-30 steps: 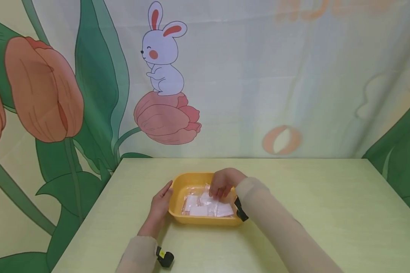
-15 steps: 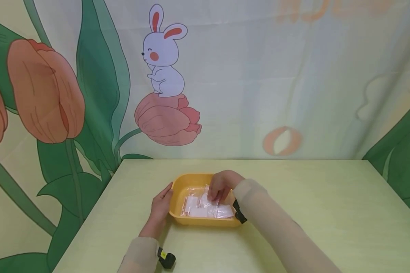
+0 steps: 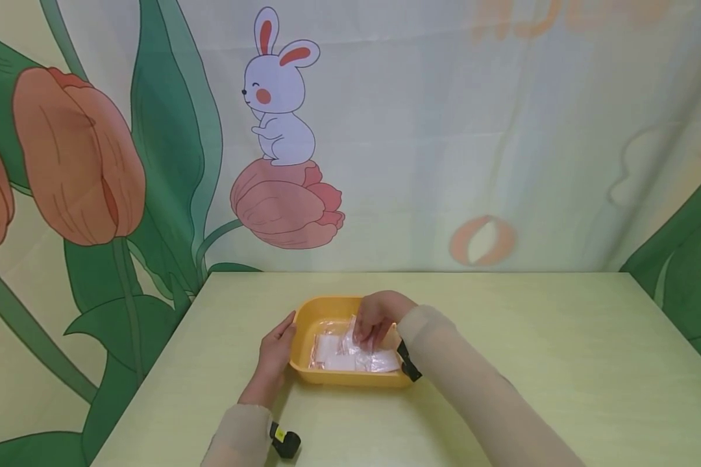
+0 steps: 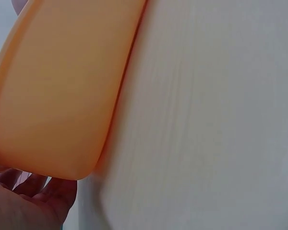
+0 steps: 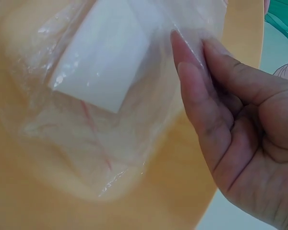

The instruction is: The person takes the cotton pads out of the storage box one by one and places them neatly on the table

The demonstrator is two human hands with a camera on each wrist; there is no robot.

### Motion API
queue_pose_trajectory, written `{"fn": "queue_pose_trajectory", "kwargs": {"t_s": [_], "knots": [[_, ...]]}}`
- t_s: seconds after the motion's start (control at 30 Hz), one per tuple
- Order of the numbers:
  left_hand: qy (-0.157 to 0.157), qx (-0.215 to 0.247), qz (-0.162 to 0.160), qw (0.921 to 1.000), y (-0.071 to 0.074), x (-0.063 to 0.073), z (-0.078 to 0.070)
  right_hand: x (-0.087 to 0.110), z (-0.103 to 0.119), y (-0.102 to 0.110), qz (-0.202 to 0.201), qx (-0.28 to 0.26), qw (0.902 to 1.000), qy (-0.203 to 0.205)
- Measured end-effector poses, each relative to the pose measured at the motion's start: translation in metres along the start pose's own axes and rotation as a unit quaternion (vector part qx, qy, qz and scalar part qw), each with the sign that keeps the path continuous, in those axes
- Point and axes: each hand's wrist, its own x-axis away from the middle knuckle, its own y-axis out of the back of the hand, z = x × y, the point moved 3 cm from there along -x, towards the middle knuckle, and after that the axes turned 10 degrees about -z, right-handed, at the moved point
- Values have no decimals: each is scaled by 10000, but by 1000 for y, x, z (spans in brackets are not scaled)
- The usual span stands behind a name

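Observation:
A yellow plastic basin [image 3: 350,379] sits on the table, with several clear plastic bags [image 3: 328,347] holding white pieces inside. My left hand [image 3: 275,353] holds the basin's left end, its fingers against the outer wall in the left wrist view. Over the basin's right half, my right hand [image 3: 376,318] pinches the edge of a clear plastic bag [image 5: 134,139] between thumb and fingers. A white rectangular piece [image 5: 103,55] shows through the plastic in the right wrist view. In the head view the right hand hides part of the basin's back right corner.
The pale yellow-green tabletop [image 3: 531,363] extends around the basin. Behind its far edge hangs a cloth backdrop [image 3: 409,162] printed with tulips and a rabbit. A black wrist camera [image 3: 286,444] is strapped to the left wrist, another [image 3: 409,364] to the right.
My right hand has shifted slightly left within the basin, still among the bags. The left hand stays at the basin's left end.

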Motion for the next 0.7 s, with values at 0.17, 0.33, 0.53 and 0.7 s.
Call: {"fn": "queue_pose_trajectory", "kwargs": {"t_s": [0.17, 0.33, 0.53, 0.7], "knots": [[-25, 6, -9, 10000, 0, -1, 0, 3, 2, 1, -58, -116, 9999, 9], [-50, 14, 1, 10000, 0, -2, 0, 7, 5, 2, -120, -168, 9998, 76], [-93, 32, 19, 9999, 0, -2, 1, 13, 9, 7, -207, -235, 9994, 148], [-79, 54, 8, 10000, 0, -2, 1, 21, 13, 12, -308, -247, 9989, 263]]}}
